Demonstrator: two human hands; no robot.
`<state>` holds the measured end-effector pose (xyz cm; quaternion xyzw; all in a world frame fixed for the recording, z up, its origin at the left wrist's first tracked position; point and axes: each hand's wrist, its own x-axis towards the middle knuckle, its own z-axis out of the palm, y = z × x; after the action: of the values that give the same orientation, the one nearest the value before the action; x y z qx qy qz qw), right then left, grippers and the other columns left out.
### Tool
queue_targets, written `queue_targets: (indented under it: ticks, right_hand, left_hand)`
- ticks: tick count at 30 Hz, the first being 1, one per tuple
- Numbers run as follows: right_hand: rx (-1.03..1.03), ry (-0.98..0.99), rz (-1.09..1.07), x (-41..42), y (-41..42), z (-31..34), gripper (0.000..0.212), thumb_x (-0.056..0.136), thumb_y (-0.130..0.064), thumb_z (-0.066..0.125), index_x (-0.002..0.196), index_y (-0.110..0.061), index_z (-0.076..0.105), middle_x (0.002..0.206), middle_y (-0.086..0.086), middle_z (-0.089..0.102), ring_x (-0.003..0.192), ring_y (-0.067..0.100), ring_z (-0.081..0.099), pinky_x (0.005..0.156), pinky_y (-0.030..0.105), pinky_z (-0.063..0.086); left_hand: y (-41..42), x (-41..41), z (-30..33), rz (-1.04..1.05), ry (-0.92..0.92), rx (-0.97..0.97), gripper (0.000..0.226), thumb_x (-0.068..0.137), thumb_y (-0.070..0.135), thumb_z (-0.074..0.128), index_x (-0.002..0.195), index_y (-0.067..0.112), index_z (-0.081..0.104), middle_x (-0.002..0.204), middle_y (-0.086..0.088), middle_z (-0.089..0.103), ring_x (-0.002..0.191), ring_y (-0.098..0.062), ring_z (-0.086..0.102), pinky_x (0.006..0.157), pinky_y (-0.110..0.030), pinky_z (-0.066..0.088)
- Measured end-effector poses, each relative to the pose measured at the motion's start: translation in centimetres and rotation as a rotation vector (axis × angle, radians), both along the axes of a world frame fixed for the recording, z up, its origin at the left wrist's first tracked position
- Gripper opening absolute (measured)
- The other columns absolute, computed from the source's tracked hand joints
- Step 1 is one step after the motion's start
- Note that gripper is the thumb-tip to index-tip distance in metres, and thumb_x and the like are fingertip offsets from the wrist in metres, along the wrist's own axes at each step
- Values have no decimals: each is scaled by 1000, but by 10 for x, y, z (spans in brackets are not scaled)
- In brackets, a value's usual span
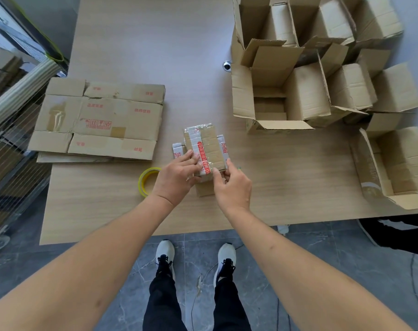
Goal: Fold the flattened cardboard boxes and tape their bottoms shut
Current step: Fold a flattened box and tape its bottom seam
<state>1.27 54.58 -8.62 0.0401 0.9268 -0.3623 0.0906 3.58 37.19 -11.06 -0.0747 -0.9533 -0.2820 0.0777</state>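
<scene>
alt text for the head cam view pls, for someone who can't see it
Seen from above, a person's left hand and right hand hold a small taped cardboard box on a wooden table. A yellow tape roll lies left of it, flattened boxes farther left, folded open boxes at right.

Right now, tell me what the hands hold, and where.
Both hands grip the small box at its near end: left hand on its left side, right hand at its right corner.
</scene>
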Motion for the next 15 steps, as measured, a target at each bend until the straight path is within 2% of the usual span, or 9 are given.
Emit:
queue_targets:
  ticks: [2, 4, 7, 10, 12, 15]
  right_hand:
    - [-30, -88, -5, -1, -3, 1, 71, 96, -50, 65, 154, -16, 43, 137, 8, 61, 129, 25, 54, 109, 36, 43]
    - [-89, -122, -64, -5, -6, 2, 78, 92, -45, 73, 155, -13, 40, 148, 7, 53, 139, 22, 45, 116, 31, 31]
    - [-205, -117, -112, -15, -6, 0, 71, 86, -25, 82, 148, -16, 51, 140, 2, 59, 130, 17, 53, 112, 24, 36]
    - [-257, -207, -97, -30, -2, 4, 67, 86, -14, 81, 147, -25, 55, 130, -2, 52, 115, 10, 55, 107, 21, 39]
    - [-234, -265, -104, -43, 1, 6, 65, 87, -13, 79, 145, -33, 57, 126, -2, 45, 113, 12, 54, 109, 21, 36]
    - [-222, -285, -113, -60, 6, 3, 57, 92, -12, 71, 137, -45, 59, 116, -4, 40, 117, 21, 54, 117, 33, 36]
  left_hand:
    - [-3, -3, 7, -93, -102, -2, 62, 59, 0, 98, 117, 6, 78, 131, -12, 71, 128, -36, 64, 104, -50, 54]
    - [-11, -9, 20, -183, -203, -5, 72, 66, -8, 90, 133, 7, 69, 141, -12, 65, 138, -34, 55, 114, -49, 46]
    - [-26, -20, 38, -229, -302, -40, 70, 81, -12, 71, 146, 10, 58, 146, -8, 61, 143, -26, 50, 118, -43, 41]
    - [-37, -28, 42, -232, -281, -95, 67, 90, -7, 65, 152, 15, 52, 154, -6, 53, 143, -29, 46, 114, -47, 43]
    - [-40, -35, 39, -228, -268, -160, 67, 95, 0, 65, 157, 19, 45, 167, -7, 35, 155, -31, 30, 125, -49, 29]
    - [-42, -45, 37, -195, -344, -279, 62, 106, 16, 55, 162, 27, 32, 175, -4, 10, 161, -30, 7, 130, -47, 11]
